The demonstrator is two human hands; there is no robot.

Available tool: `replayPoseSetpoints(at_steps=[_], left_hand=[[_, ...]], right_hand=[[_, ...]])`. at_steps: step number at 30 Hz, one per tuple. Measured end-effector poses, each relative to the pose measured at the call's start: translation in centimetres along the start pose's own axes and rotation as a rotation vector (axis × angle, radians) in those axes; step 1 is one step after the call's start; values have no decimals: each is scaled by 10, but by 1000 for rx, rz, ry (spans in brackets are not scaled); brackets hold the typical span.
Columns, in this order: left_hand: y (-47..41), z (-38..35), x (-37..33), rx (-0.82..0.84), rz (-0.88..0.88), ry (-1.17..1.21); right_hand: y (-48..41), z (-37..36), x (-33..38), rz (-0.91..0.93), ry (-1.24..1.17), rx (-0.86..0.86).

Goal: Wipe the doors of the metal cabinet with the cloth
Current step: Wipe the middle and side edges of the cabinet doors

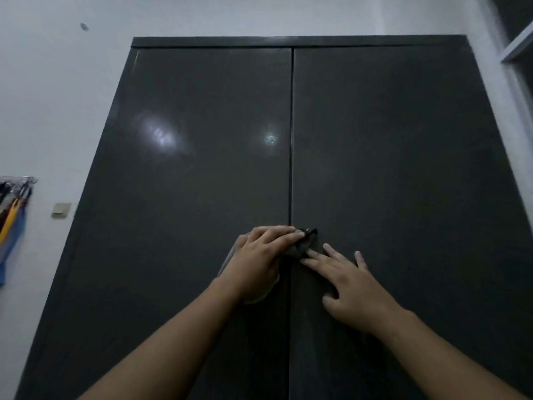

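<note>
A tall dark metal cabinet fills the view, with a left door (196, 157) and a right door (398, 157) meeting at a thin centre seam. My left hand (259, 261) presses a dark grey cloth (301, 248) against the doors at the seam, fingers laid over it; part of the cloth shows at the hand's left edge. A small dark handle (312, 231) pokes out just above the cloth. My right hand (350, 287) lies flat on the right door with fingers spread, its fingertips touching the cloth's lower edge.
White wall surrounds the cabinet. Several tools or straps hang from a rack (14, 203) at the far left, with a wall switch (61, 210) beside the cabinet. A white shelf edge (516, 47) juts in at the top right.
</note>
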State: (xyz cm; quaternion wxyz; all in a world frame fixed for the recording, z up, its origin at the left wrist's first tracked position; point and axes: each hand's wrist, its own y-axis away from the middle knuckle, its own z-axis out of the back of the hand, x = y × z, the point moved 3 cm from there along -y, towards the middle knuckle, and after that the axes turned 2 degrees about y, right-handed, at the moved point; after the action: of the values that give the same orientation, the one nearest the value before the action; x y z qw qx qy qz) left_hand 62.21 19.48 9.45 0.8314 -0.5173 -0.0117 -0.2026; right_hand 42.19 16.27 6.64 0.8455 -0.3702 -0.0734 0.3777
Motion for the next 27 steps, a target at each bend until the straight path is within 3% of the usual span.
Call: replayPoseSetpoints(at_steps=[8, 13, 15, 22, 27], left_hand=[[83, -32, -19, 190, 0, -43], [97, -53, -47, 260, -226, -117], [85, -56, -56, 211, -302, -201], [-5, -57, -79, -193, 105, -63], [-45, -77, -102, -263, 211, 74]], right_hand=[[42, 15, -15, -150, 63, -11], [80, 12, -63, -417, -14, -61], [94, 5, -77, -452, -65, -62], [116, -16, -91, -416, -69, -47], [118, -17, -98, -383, -106, -87]])
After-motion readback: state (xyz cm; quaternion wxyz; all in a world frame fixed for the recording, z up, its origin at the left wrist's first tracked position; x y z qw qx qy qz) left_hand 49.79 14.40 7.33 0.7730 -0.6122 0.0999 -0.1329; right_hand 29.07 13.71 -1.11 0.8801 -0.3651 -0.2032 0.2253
